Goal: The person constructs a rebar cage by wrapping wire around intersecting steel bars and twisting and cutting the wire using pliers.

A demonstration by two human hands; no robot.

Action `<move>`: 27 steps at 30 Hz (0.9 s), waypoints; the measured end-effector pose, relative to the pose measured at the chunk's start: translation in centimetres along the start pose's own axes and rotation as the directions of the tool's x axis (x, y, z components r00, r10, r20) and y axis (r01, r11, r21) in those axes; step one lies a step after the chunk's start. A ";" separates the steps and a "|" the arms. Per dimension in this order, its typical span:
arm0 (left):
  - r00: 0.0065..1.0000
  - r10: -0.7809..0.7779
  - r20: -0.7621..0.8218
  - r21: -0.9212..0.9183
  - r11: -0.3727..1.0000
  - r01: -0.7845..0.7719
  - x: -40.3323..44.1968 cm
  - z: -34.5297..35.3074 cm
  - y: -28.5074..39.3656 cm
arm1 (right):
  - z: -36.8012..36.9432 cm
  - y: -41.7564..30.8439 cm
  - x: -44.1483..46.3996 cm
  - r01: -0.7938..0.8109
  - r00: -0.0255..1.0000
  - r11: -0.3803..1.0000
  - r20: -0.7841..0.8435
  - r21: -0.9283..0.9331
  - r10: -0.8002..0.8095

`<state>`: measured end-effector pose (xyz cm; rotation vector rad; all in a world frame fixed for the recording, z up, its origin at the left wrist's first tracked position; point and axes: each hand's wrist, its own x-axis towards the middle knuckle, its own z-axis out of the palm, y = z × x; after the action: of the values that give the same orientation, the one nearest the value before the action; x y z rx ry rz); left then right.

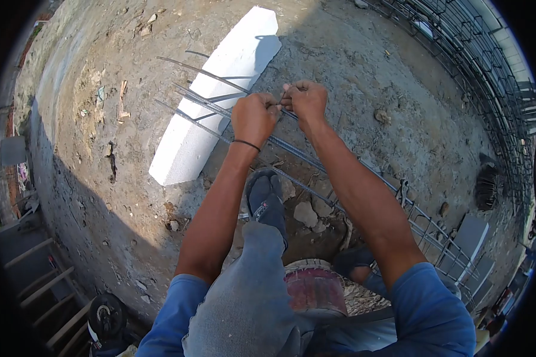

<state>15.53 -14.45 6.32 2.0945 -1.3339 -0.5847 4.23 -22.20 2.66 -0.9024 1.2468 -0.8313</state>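
My left hand (253,120) is closed over the long ribbed steel bars (298,153) of a rebar cage. Beside it, my right hand (308,102) is also closed, its fingertips pinched close to the left ones at a bar. Whatever sits between the fingertips is too small to make out. The bars' free ends cross above a white foam-like block (187,137) lying on the ground. Toward the lower right, the cage continues past my right forearm, with a small dark object (403,191) on it.
A worn red drum (317,291) stands between my legs. More rebar cages (467,56) line the right side. A dark coil (487,189) and grey slabs (466,238) lie at right. Stones (305,214) lie near my foot. A wooden frame (33,256) is at lower left.
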 end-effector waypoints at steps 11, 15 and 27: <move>0.991 -0.118 0.059 -0.189 0.974 0.128 1.9 1.2 -1.7 | 0.2 0.8 2.1 -0.145 0.961 0.989 0.235 -0.018 0.145; 0.967 -0.253 -0.019 -0.137 0.959 0.248 1.4 1.8 -0.9 | 0.0 1.4 2.2 -0.086 0.971 0.996 0.222 -0.006 0.085; 0.960 -0.280 0.024 -0.202 0.939 0.279 1.3 2.3 -1.3 | -3.4 2.6 -3.8 0.574 0.819 0.762 0.191 -0.301 -0.541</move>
<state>15.47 -15.79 3.67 2.1243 -0.9330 -0.7980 0.48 -18.03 1.55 -1.6405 1.0613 -1.0349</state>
